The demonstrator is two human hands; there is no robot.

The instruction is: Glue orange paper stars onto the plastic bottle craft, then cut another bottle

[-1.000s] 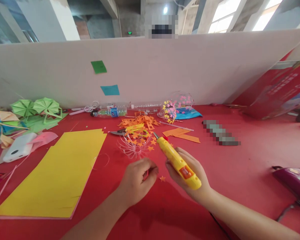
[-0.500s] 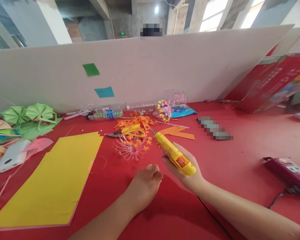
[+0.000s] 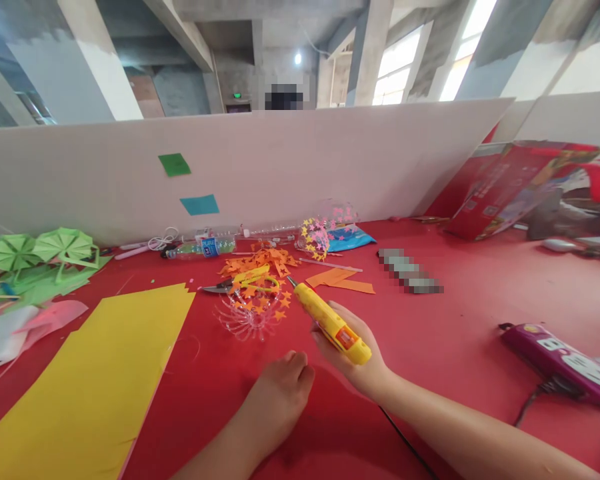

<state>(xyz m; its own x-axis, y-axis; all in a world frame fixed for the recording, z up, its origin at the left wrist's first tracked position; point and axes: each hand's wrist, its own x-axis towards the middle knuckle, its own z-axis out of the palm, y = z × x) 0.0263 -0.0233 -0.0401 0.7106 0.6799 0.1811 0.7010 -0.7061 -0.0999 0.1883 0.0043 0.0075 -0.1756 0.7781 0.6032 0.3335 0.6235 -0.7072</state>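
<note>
My right hand [image 3: 363, 357] is wrapped around a yellow glue gun [image 3: 333, 323]. Its metal nozzle points away toward a heap of orange paper stars [image 3: 263, 263], and a black cord trails from below my hand. Beside it, my left hand [image 3: 283, 393] is closed low over the red table, its fingertips hidden; whether it pinches anything I cannot see. Just beyond lies a clear plastic piece cut into curling strips [image 3: 250, 320], with orange stars stuck on part of it. Scissors with yellow handles [image 3: 220, 287] rest at the edge of the star heap.
Yellow card sheets [image 3: 95, 373] cover the left side, near green paper umbrellas [image 3: 65, 247]. Along the white partition [image 3: 280, 160] lie a plastic bottle [image 3: 205, 247] and a star-covered clear plastic piece [image 3: 315, 239]. A purple device [image 3: 560, 360] and a red box [image 3: 500, 187] stand right.
The camera view has tilted up and shifted slightly right, so the scene sits lower and farther left. Both hands keep nearly the same pose, the glue gun still in my right hand.
</note>
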